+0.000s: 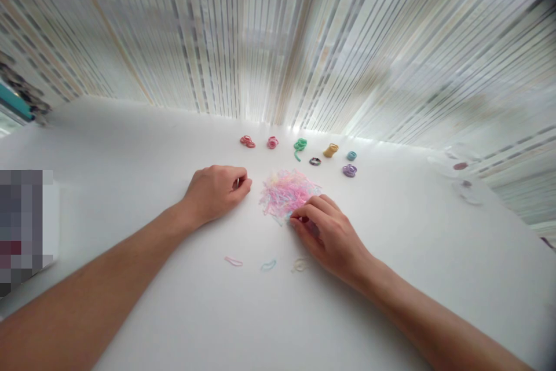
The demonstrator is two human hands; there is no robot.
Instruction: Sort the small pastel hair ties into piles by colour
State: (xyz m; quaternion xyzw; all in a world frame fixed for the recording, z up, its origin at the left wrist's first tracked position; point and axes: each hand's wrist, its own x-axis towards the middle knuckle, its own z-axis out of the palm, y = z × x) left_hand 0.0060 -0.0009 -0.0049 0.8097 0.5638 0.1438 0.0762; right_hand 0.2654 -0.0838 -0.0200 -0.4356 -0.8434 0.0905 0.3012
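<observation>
A loose pile of small pastel elastic bands [289, 188], mostly pink with some blue and yellow, lies on the white table. At its near right edge, my right hand [324, 229] is closed in a pinch at a pale blue band, and part of the pile is hidden behind the fingers. My left hand [219, 191] rests left of the pile with its fingers curled and closed; nothing shows in them. Nearer to me lie separate bands in a row: a pink band [233, 261], a light blue band [269, 265] and a cream band [299, 265].
Behind the pile sit coiled hair ties: red [247, 142], pink [272, 142], green [300, 145], yellow [330, 150], blue [351, 155] and purple [350, 171]. A dark ring [315, 161] lies among them. Clear plastic containers [467, 188] stand far right. A string curtain [260, 41] hangs behind the table.
</observation>
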